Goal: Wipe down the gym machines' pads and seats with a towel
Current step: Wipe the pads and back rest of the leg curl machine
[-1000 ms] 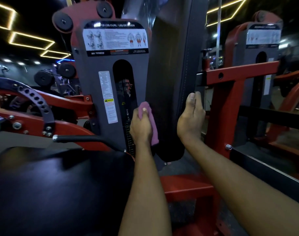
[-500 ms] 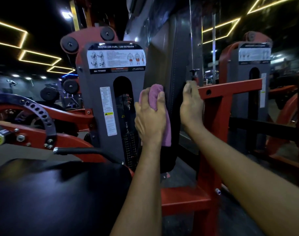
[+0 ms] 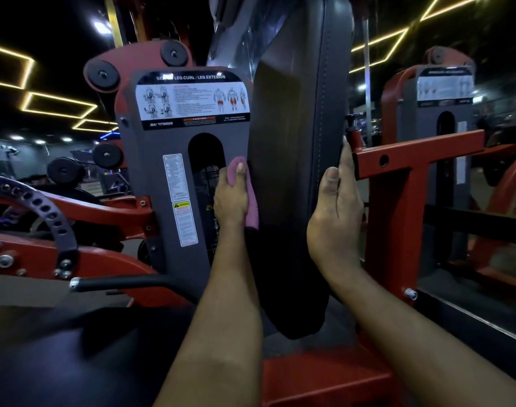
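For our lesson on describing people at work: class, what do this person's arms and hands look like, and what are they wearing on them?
Both forearms are bare as far as the frame shows; no sleeve is in view. The left hand and the right hand wear no gloves. No watch, bracelet or ring is visible on either. The fingernails look short and unpainted. Anything above the forearms lies outside the picture.

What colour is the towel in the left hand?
Pink; the towel shows clearly in the head view.
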